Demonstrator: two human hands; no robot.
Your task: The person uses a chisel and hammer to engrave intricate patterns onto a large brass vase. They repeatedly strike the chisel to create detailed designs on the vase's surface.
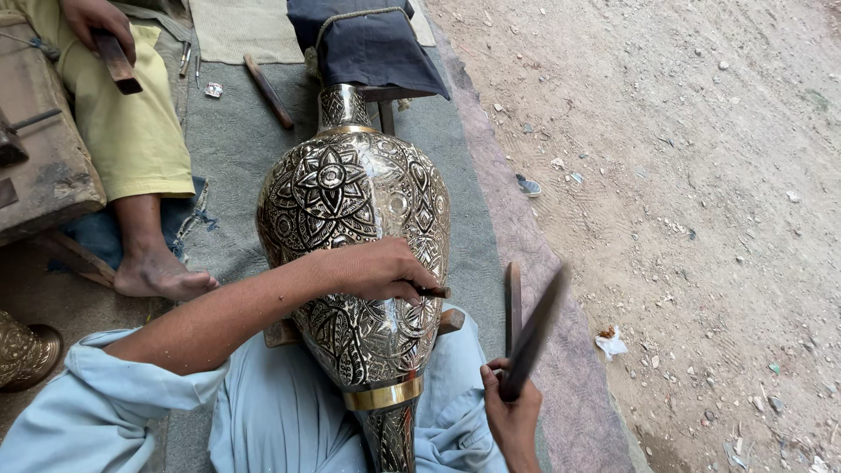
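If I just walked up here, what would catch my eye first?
A large brass vase covered in engraved flower patterns lies lengthwise in the middle, over the wearer's lap. The left hand presses a small chisel against its side, while the right hand grips a dark flat striking stick, blurred with motion. At upper left sits another person, with a bare foot on the grey mat.

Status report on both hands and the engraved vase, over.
Left hand pressing a small chisel to the brass vase. Right hand gripping a raised dark mallet stick, blurred. Nothing blocking the vase.
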